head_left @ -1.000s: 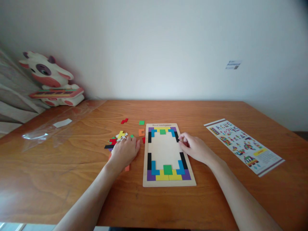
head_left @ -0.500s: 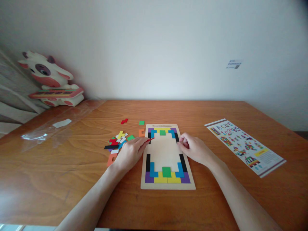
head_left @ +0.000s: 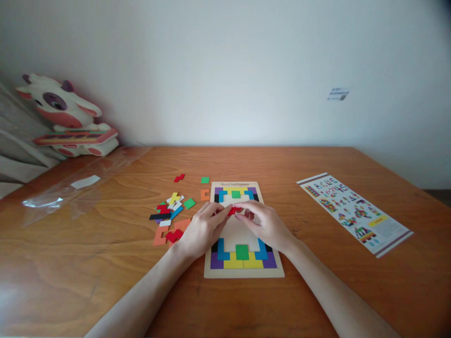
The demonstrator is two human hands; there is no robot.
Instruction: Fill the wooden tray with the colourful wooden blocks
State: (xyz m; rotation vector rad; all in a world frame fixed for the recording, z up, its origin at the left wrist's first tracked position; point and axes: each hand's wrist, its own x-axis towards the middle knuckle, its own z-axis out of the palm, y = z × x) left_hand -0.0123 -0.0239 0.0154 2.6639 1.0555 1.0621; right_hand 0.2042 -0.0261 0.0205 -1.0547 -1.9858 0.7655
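Observation:
Over the upper middle of a pale wooden puzzle board (head_left: pixel 244 272), my left hand (head_left: pixel 206 225) and my right hand (head_left: pixel 262 219) meet at a small red puzzle piece (head_left: pixel 233 211). The fingers of both hands are closed on it, partly covering its shape. Along the board's border lie purple, yellow, blue and black pieces, with a green square (head_left: pixel 242 252) at the near end and another green square (head_left: pixel 236 194) at the far end. My hands and wrists hide parts of both long sides of the board.
Left of the board is a loose pile of coloured pieces (head_left: pixel 164 210), with red and orange ones nearest my left wrist. A printed pattern sheet (head_left: pixel 355 213) lies at the right. Clear plastic wrap (head_left: pixel 52 199) and a cow-shaped toy keyboard (head_left: pixel 75 136) are at the far left.
My left hand has carried the red piece right, over the board's middle. My right hand has come left from the board's right edge and taken hold of it too.

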